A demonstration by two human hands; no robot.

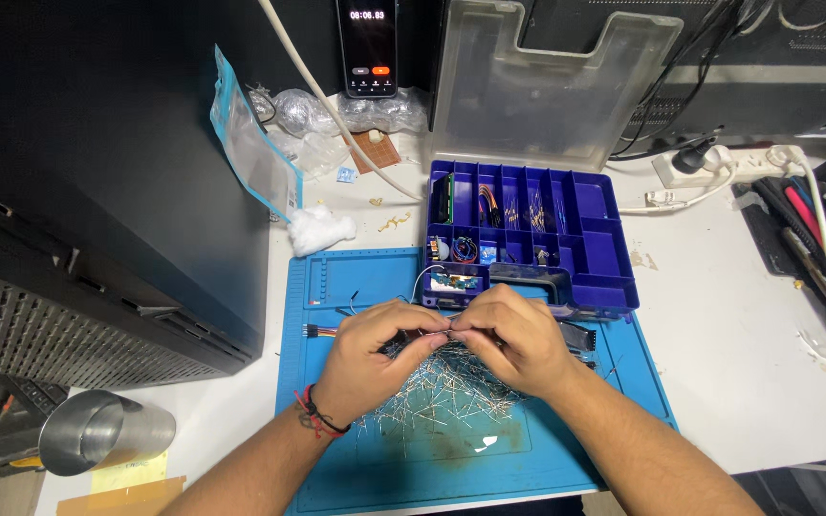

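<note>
Blue mat [356, 277] lay at the desk's front edge; left hand [375, 358] and right hand [518, 339] met above a wire pile [442, 392], fingers pinching a small dark part; steady, gentle pressure seemed wise.

A: Surface?
B: White tabletop [757, 315]. Blue work mat [365, 277] on it at front, purple compartment box [614, 253] behind with clear lid up.
A: Rest?
B: Cotton wad [320, 230], clear zip bag [252, 153], white power strip [719, 164], metal cylinder [97, 432] on yellow notes, front left.
</note>
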